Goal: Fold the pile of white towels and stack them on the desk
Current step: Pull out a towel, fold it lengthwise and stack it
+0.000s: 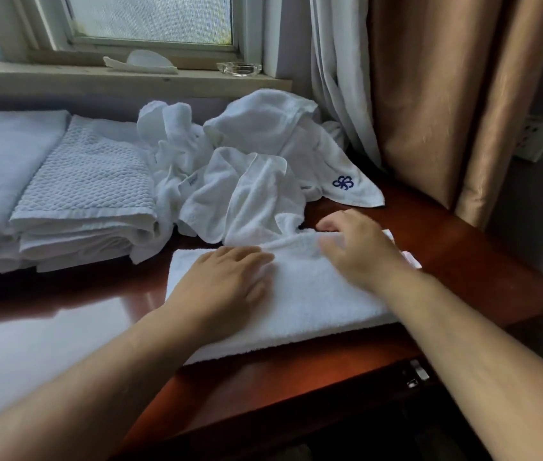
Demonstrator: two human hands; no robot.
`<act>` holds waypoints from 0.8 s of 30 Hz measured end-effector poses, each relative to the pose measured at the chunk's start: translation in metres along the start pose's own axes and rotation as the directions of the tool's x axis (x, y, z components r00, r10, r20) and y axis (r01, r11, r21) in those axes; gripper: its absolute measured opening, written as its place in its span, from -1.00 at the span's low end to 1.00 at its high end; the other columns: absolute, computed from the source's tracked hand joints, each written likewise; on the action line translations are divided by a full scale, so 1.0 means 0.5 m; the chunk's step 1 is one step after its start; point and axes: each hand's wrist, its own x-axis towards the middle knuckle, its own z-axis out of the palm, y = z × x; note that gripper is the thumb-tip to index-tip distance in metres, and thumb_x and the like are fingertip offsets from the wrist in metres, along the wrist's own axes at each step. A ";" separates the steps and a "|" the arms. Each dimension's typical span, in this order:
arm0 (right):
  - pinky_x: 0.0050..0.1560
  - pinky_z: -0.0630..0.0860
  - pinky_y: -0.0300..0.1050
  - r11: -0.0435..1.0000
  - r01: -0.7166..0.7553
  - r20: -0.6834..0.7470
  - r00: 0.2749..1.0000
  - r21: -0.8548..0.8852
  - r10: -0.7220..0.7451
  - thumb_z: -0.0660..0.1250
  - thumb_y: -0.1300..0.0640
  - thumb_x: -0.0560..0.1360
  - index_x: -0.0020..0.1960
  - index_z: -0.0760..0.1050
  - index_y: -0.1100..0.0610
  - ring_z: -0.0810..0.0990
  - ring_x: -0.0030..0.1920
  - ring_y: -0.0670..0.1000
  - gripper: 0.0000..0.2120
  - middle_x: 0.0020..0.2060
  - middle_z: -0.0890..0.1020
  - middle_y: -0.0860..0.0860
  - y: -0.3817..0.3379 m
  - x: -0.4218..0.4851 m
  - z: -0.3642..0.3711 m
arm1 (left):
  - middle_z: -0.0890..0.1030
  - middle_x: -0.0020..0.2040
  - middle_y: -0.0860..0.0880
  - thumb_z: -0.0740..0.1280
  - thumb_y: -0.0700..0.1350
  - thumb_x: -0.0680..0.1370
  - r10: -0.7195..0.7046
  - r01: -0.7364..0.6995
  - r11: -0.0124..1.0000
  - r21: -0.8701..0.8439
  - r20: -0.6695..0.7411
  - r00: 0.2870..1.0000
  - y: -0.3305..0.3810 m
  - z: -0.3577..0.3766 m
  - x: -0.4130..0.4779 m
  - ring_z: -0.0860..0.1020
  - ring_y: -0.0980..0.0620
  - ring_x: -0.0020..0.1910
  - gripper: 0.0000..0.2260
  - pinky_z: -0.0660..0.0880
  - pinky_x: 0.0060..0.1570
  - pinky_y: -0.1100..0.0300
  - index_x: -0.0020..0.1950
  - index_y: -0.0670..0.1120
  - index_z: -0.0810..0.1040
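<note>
Head view: white terry towel (pixel 313 301), folded into a long band, lies on the glossy reddish-brown wooden desk (pixel 296 377) along its front edge, toward the right corner. The left hand (pixel 230 277) rests flat on the towel's left half, fingers straight and spread, gripping nothing. The right hand (pixel 359 247) sits over the towel's far edge with bent fingers. It is motion-blurred, so I cannot tell whether it pinches the cloth.

Just behind the towel, touching its far edge, a heap of crumpled white towels (pixel 246 168) fills the desk's back middle, and one corner with a blue flower emblem (pixel 343 183) trails toward the right edge. Left of the heap stands a stack of folded white waffle-weave towels (pixel 87 194), and beside that, at the left edge, a stack of smooth folded white towels (pixel 0 168).

Above the back edge runs a pale window sill (pixel 130 81) with a clear glass ashtray (pixel 238 68). A white sheer curtain (pixel 339 78) and a tan satin curtain (pixel 446 94) hang at the back right corner.
</note>
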 end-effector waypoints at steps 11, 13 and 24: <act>0.54 0.04 0.04 0.987 0.058 0.222 0.975 -0.151 -0.023 0.08 -0.22 0.62 0.57 0.19 -0.08 0.02 0.56 0.01 -0.44 0.59 0.10 -0.04 -0.033 -0.078 0.074 | -0.09 0.66 0.07 -0.31 0.45 0.48 -0.004 -0.026 0.990 0.140 0.214 0.977 -0.036 0.003 -0.038 -0.12 0.04 0.63 -0.26 -0.20 0.57 0.00 0.64 0.22 -0.13; 0.52 0.16 0.02 0.983 0.133 0.141 0.983 -0.128 -0.115 0.21 -0.12 0.61 0.53 0.30 0.02 0.13 0.51 0.05 -0.48 0.53 0.25 0.02 -0.052 -0.083 0.070 | -0.11 0.66 0.08 -0.34 0.46 0.47 0.035 -0.073 0.985 0.157 0.231 0.972 -0.045 -0.003 -0.048 -0.14 0.05 0.63 -0.27 -0.22 0.57 0.00 0.62 0.26 -0.16; 0.05 0.46 -0.16 1.000 0.008 0.456 0.890 -0.025 0.004 0.29 -0.37 0.49 0.29 0.51 -0.09 0.54 0.10 -0.10 -0.50 0.12 0.58 -0.16 -0.173 -0.006 0.097 | 0.02 0.65 0.13 -0.19 0.54 0.42 -0.158 0.138 0.977 0.163 0.115 0.981 -0.186 -0.070 -0.153 -0.04 0.00 0.62 -0.26 -0.06 0.58 -0.01 0.59 0.37 -0.04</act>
